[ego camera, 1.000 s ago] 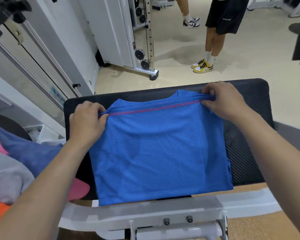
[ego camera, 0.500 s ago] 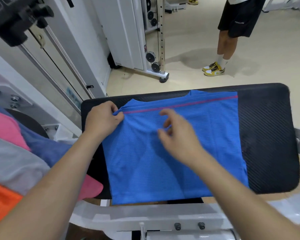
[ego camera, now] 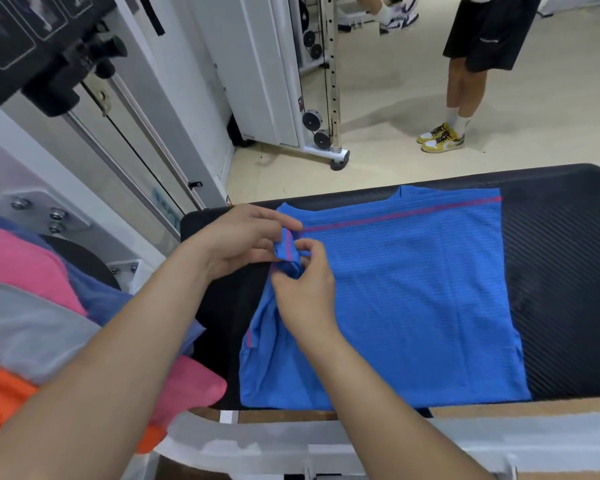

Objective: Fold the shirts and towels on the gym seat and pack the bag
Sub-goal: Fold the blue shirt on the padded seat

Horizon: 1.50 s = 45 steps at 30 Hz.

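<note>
Pinching blue shirt (ego camera: 413, 289) corner (far-left), both hands (ego camera: 271, 258) meet there.

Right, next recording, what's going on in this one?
A person is folding a blue shirt laid flat on the black gym seat. Both the left hand and the right hand pinch a bunched bit of fabric at the shirt's upper left corner, while the rest lies smooth. A pile of pink, grey and orange clothes sits at the left, not yet folded.
</note>
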Available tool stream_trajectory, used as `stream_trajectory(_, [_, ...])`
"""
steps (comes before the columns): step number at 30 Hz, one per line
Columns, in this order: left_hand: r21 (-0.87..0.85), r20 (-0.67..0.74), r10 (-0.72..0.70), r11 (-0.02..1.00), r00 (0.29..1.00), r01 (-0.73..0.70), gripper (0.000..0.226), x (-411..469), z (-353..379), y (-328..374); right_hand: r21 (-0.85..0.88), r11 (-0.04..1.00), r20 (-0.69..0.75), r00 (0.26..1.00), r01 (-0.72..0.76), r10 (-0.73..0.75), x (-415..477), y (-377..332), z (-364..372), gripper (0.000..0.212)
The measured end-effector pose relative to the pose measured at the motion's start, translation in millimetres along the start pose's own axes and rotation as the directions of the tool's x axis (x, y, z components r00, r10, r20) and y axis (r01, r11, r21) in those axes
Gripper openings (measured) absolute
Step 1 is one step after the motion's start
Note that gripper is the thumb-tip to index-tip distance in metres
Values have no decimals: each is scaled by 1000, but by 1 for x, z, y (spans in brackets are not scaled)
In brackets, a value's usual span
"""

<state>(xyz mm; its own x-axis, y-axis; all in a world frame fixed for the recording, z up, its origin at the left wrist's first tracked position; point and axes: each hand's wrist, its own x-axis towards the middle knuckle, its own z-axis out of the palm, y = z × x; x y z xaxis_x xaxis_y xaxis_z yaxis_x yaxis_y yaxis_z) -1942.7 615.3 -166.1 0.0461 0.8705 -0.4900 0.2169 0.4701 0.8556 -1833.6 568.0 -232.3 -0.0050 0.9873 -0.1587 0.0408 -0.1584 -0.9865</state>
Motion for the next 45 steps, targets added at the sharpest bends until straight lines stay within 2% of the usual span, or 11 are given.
stream_trajectory(2, [54, 78, 16, 998, 997, -20, 45, 1, -3, -2, 51, 996, -28, 997, -70, 72, 5, 4, -3, 25])
stream_trajectory(5, [435, 36, 132, 890, 991, -134, 48, 5, -5, -2, 229, 959, 48, 986, -167, 160, 9, 8, -13, 14])
stream_trajectory(9, [647, 39, 214, 739, 976, -188, 21, 7, 1, 8, 331, 915, 85, 973, -229, 213, 12, 16, -24, 15])
stream_trajectory(13, [732, -2, 382, 631, 924, -259, 4, 18, 10, 9, 354, 893, 137, 960, -278, 244, 7, 14, -40, 40])
stream_trajectory(16, [708, 41, 561, 567, 827, -421, 4, 28, 26, 13, 325, 893, 248, 940, -310, 236, -2, 19, -57, 26])
stream_trajectory(18, [601, 84, 587, 615, 805, -511, 6, 34, 40, 20, 315, 904, 252, 944, -290, 215, -9, 24, -69, 8])
stream_trajectory(21, [469, 134, 573, 682, 808, -561, 18, 44, 64, 30, 365, 878, 267, 938, -311, 221, -21, 31, -91, 20])
stream_trajectory(27, [540, 206, 616, 576, 760, -614, 18, 69, 114, 43, 553, 766, 275, 940, -328, 204, -41, 36, -141, 17])
stream_trajectory(33, [712, 305, 621, 354, 722, -606, 12, 89, 152, 54, 347, 913, -54, 967, -215, 248, -44, 47, -171, 17])
stream_trajectory(38, [814, 372, 601, 154, 707, -560, 15, 104, 176, 54, -53, 992, -377, 922, -118, 90, -42, 53, -200, 32])
stream_trajectory(45, [903, 420, 643, -223, 640, -368, 28, 109, 197, 45, -419, 873, -337, 936, -249, 105, -39, 74, -233, 42])
